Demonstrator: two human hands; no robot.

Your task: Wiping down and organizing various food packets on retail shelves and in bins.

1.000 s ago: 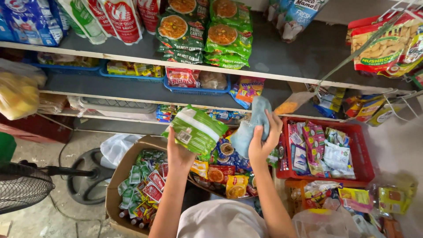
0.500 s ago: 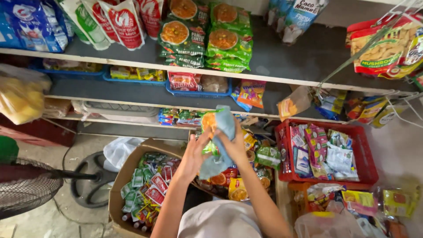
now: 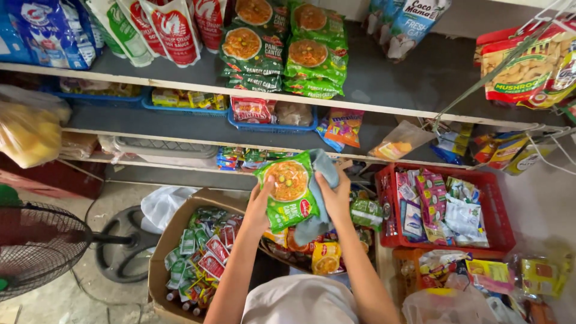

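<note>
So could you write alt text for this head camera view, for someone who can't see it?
A person's left hand holds up a green noodle packet while the right hand presses a blue cloth behind it, above a cardboard box of sachets, a red crate and stocked shop shelves.

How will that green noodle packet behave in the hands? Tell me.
The green noodle packet probably feels light and crinkly: a thin, puffed wrapper. Its glossy film looks slippery; the left hand and right hand, with the blue cloth, brace both sides.

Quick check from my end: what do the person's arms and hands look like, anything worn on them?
Both forearms are bare, with no sleeves in view. The left hand and right hand show no gloves, rings or watch. A pale garment shows at the bottom edge.
</note>
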